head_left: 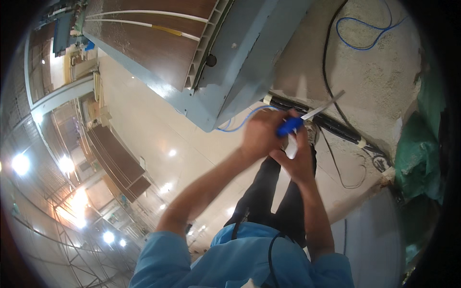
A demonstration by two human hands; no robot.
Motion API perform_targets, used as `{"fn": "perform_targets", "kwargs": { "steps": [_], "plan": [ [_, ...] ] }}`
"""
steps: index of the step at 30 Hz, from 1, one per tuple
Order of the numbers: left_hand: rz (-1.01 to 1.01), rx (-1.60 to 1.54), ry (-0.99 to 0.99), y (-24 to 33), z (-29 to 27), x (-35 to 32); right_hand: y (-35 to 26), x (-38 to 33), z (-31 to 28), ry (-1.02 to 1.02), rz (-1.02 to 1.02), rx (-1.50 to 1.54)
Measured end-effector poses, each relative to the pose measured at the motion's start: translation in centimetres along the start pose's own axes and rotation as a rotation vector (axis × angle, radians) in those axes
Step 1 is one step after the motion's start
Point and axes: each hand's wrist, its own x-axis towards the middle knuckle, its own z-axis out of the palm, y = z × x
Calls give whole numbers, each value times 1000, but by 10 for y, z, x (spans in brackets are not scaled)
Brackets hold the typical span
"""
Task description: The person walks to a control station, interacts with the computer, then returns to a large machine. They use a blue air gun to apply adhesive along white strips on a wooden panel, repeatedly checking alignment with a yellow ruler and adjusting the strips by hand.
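In front of my body, my left hand (261, 132) and my right hand (298, 161) come together around a blue-handled knife (289, 126). Its thin metal blade points up and to the right, away from my left hand. My left hand is closed at the near end of the handle. My right thumb and fingers press on the handle from below and the right; the contact is partly hidden and blurred. A thin blue wire (245, 118) curves out behind my left hand, and I cannot tell whether the hand touches it.
A grey-blue metal frame (211, 113) with brown panels (149, 48) slopes across the top. Black cables (331, 126) run along the floor beyond my hands. A blue wire coil (365, 45) lies at upper right, green sacks (417, 158) at far right, and a brown panel stack (117, 161) at left.
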Motion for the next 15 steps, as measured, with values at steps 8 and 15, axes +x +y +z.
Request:
{"fn": "perform_targets", "kwargs": {
  "steps": [8, 15],
  "plan": [
    [-57, -33, -146, -51, -116, 33, 63, -22, -12, 270, 311, 340],
    [-109, 503, 433, -185, -241, 123, 173, -121, -33, 231, 540, 187]
  ]
}}
